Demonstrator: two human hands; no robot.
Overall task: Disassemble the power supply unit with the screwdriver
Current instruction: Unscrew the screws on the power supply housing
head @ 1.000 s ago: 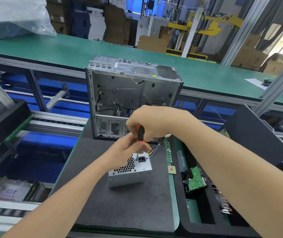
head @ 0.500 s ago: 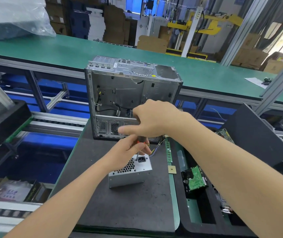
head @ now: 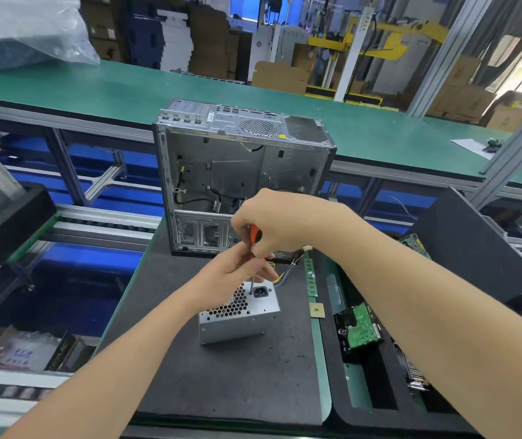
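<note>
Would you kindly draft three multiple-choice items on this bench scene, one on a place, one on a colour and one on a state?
1. Where does the power supply unit stand?
A. On the black mat, in front of the computer case
B. Inside a cardboard box
C. On the green conveyor belt

2. What colour is the handle of the screwdriver?
A. Blue
B. Orange
C. White

3. What is the right hand doing?
A. Lying flat on the mat
B. Hanging open at the side
C. Gripping the screwdriver's handle

Answers: 1 A, the unit sits on the mat, nearer the camera than the case; 2 B, orange shows between the fingers; 3 C, its fingers curl round the handle, with the tip set on the unit's top face.
</note>
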